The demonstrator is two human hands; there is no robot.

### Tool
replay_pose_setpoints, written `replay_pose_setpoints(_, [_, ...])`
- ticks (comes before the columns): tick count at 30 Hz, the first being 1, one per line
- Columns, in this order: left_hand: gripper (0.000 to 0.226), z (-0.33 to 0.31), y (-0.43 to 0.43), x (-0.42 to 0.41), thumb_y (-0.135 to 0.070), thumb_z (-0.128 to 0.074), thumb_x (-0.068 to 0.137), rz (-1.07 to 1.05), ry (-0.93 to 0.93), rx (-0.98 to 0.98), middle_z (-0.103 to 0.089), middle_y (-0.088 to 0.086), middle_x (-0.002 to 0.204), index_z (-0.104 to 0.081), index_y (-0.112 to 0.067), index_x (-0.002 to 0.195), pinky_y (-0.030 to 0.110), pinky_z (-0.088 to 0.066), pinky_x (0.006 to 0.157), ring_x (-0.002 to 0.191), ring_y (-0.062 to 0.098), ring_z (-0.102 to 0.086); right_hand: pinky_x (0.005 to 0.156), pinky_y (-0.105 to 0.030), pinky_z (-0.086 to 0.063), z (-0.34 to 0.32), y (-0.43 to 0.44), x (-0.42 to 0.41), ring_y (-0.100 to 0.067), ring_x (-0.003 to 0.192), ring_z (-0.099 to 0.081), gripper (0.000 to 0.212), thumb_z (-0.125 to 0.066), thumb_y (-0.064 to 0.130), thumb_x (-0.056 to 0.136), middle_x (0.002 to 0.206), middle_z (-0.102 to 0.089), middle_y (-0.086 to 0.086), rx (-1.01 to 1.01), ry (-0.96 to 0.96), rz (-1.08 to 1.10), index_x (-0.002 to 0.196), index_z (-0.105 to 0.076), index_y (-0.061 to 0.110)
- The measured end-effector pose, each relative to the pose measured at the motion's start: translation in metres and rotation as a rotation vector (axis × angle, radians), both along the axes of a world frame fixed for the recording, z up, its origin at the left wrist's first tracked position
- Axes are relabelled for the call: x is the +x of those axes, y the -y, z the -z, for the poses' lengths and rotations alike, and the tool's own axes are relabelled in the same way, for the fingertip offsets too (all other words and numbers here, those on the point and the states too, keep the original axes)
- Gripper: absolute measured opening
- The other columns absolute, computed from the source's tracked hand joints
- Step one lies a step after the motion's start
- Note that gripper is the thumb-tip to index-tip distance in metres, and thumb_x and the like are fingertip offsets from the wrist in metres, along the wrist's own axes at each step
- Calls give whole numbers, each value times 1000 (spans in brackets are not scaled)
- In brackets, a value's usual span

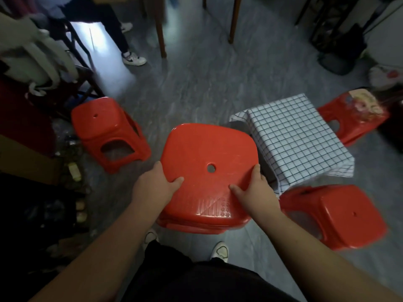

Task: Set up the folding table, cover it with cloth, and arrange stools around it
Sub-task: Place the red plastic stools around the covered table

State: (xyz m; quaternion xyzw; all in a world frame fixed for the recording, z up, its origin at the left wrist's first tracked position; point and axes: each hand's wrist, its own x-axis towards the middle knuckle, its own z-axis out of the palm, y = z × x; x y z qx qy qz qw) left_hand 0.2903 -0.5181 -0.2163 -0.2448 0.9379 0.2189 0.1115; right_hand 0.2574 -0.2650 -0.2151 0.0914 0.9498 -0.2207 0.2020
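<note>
I hold a red plastic stool (205, 149) in front of me by its seat, above the floor. My left hand (156, 184) grips the seat's left edge and my right hand (254, 188) grips its right edge, thumbs on top. The small folding table (294, 136), covered with a white checked cloth, stands just right of the held stool. One red stool (340, 214) stands at the table's near side. Another red stool (353, 118), with a patterned seat, stands at its far right. A further red stool (106, 131) stands apart to the left.
A person's legs and white shoes (133, 58) stand at the upper left. Wooden furniture legs (161, 35) rise at the top centre. A chair draped with white cloth (37, 57) and floor clutter fill the left side. Dark bags (340, 46) sit at the upper right.
</note>
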Motion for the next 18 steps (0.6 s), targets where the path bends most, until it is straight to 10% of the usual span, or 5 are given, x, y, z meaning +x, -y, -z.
replay_pose_setpoints(18, [64,61,-103,-112,-62,-60,84,-51,22,28,-69,13,108,-48,-12,123,39,-50,81,101,35,-66,101,-49,-47,52,-94,-130,-32,130,-51,108,-68,58,83,157,-34,-5,25,38,-13,159,2,26])
